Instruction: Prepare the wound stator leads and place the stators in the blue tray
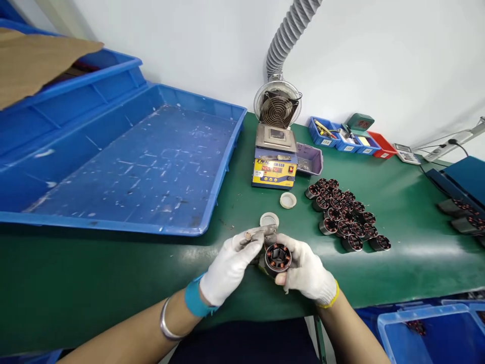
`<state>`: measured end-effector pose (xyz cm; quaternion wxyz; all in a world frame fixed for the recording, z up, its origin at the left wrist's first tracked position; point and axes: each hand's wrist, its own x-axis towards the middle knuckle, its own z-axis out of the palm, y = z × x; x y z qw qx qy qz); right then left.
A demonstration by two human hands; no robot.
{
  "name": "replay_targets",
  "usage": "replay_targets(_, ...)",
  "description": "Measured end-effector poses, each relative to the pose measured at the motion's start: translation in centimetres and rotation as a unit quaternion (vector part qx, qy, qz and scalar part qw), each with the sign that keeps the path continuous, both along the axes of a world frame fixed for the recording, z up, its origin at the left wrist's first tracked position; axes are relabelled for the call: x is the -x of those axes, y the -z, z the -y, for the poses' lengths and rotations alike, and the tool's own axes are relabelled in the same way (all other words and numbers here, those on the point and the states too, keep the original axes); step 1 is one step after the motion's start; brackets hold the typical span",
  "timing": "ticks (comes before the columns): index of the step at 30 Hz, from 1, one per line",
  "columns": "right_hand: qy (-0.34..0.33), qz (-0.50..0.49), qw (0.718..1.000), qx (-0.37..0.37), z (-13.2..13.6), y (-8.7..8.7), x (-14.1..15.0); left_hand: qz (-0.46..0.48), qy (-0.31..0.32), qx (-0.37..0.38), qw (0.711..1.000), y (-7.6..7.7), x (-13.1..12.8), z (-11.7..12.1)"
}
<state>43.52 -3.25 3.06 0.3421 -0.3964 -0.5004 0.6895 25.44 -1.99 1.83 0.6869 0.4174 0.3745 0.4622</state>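
Note:
Both my hands wear white knit gloves and meet over the front of the green table mat [113, 273]. My right hand [306, 270] is closed round a small round motor stator [278, 257] with copper windings, its open face turned up. My left hand [229, 265] is closed on a thin metal tool [261, 232] whose tip reaches over the top of the stator. A small round white cup [269, 220] stands just behind my hands.
Several more stators [344, 215] lie in a cluster to the right. A yellow solder pot unit [275, 162] with a fan and grey extraction hose stands behind, a white lid [288, 200] in front of it. A big blue tray [144, 162] fills the left. Small parts bins [341, 136] line the back.

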Motion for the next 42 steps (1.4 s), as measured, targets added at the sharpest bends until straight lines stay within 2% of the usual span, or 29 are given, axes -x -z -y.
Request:
replay_targets(3, 0.050, 0.009, 0.999, 0.011, -0.8, -0.3, -1.3, -0.054, -0.054, -0.013, 0.997, 0.0, 0.2, -1.1)
replay_targets(5, 0.086, 0.040, 0.995, 0.023, -1.8, -0.5, -2.4, -0.192, -0.061, -0.072, 0.977, -0.3, 0.6, -2.3)
replay_targets(7, 0.111, 0.076, 0.991, 0.024, -3.1, -0.5, -3.3, -0.363, -0.019, -0.142, 0.921, -0.2, 0.9, -3.6)
replay_targets(9, 0.117, 0.102, 0.988, 0.020, -4.5, -0.3, -3.7, -0.475, 0.037, -0.205, 0.855, 0.3, 0.6, -4.9)
replay_targets(11, 0.093, 0.137, 0.986, 0.018, -5.5, 0.0, -3.5, -0.512, 0.063, -0.268, 0.814, 1.2, 0.0, -5.9)
replay_targets(14, 0.047, 0.224, 0.973, -0.002, -6.2, 0.3, -2.9, -0.530, 0.045, -0.325, 0.782, 2.5, -1.0, -6.5)
replay_targets(21, 0.063, 0.401, 0.912, -0.067, -6.2, 0.1, -2.8, -0.534, 0.047, -0.321, 0.780, 2.9, -0.9, -6.1)
replay_targets(28, 0.041, 0.480, 0.873, -0.083, -6.8, -0.6, -2.5, -0.516, 0.041, -0.325, 0.791, 3.2, -1.1, -6.0)
replay_targets(33, 0.043, 0.514, 0.852, -0.090, -6.8, -1.3, -1.8, -0.510, 0.041, -0.327, 0.795, 3.5, -1.0, -6.1)
replay_targets(36, 0.049, 0.502, 0.857, -0.106, -6.1, -1.6, -1.6, -0.507, 0.042, -0.332, 0.795, 3.6, -1.0, -6.0)
replay_targets(38, 0.077, 0.498, 0.853, -0.134, -5.3, -1.7, -1.6, -0.505, 0.037, -0.339, 0.793, 3.8, -0.9, -6.0)
replay_targets(39, 0.100, 0.510, 0.839, -0.161, -4.8, -1.8, -1.6, -0.504, 0.032, -0.342, 0.792, 3.9, -0.9, -6.0)
replay_targets(40, 0.124, 0.535, 0.813, -0.193, -4.4, -1.8, -1.6, -0.501, 0.028, -0.346, 0.793, 4.1, -0.9, -6.0)
replay_targets(42, 0.148, 0.603, 0.741, -0.254, -3.6, -1.6, -1.5, -0.496, 0.024, -0.351, 0.794, 4.2, -0.9, -6.0)
